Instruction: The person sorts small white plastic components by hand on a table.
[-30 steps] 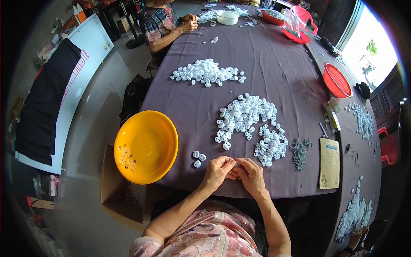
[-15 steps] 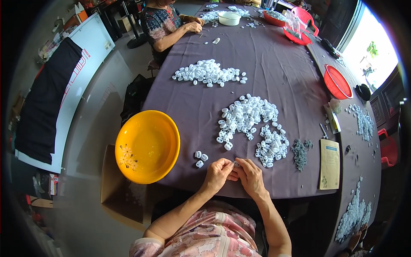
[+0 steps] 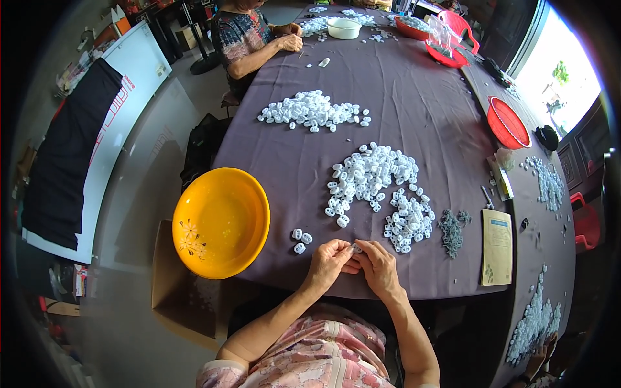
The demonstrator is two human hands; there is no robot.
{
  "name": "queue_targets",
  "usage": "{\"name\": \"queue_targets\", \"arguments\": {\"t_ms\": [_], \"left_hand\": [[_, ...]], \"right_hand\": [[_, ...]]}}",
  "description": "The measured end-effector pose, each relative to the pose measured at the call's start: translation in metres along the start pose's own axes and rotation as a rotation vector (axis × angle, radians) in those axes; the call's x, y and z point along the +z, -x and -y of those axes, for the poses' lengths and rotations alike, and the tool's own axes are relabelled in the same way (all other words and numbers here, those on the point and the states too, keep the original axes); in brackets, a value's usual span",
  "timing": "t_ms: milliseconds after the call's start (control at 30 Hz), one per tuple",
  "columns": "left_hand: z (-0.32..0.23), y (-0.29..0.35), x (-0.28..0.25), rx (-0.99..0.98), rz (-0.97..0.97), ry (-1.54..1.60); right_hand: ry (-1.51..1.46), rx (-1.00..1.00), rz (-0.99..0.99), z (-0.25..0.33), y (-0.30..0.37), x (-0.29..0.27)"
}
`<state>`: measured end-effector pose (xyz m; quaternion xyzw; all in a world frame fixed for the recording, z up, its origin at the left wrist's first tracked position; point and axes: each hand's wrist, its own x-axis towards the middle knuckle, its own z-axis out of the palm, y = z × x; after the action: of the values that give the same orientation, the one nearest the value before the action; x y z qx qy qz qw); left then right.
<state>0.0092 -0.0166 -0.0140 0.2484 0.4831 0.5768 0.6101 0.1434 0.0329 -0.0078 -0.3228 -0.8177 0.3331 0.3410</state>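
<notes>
At the table's near edge, my left hand and my right hand meet, fingertips pinched together. Between them is a small white oval plastic piece, mostly covered by the fingers. Just beyond my hands lies a small heap of similar white pieces with dark spots, joined to a larger heap. Left of my left hand, several more white pieces sit apart from the heaps. Small grey parts form a pile to the right of my right hand.
A yellow basin stands at the table's left edge, above a cardboard box. Farther off are another white heap and a co-worker's hands. A booklet and a red basket lie to the right.
Both hands keep the same pinch on the white piece. The table and its contents have shifted very slightly left in the picture.
</notes>
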Motion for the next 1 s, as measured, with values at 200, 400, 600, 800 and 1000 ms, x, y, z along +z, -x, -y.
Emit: {"name": "queue_targets", "arguments": {"t_ms": [200, 400, 600, 800, 1000], "left_hand": [[0.003, 0.000, -0.001, 0.008, -0.001, -0.030], [0.009, 0.001, 0.000, 0.094, -0.039, -0.148], [0.010, 0.001, 0.004, 0.088, -0.098, -0.136], [0.004, 0.002, 0.005, 0.025, -0.063, -0.062], [-0.001, 0.004, 0.002, -0.024, -0.038, -0.007]], "right_hand": [[-0.016, -0.065, -0.029, -0.003, -0.001, 0.002], [-0.004, -0.096, -0.039, -0.005, 0.000, 0.004], [0.040, -0.112, -0.003, -0.004, -0.002, 0.001], [-0.033, -0.026, -0.002, -0.005, -0.002, 0.001], [-0.070, 0.034, 0.005, 0.005, -0.004, -0.004]]}}
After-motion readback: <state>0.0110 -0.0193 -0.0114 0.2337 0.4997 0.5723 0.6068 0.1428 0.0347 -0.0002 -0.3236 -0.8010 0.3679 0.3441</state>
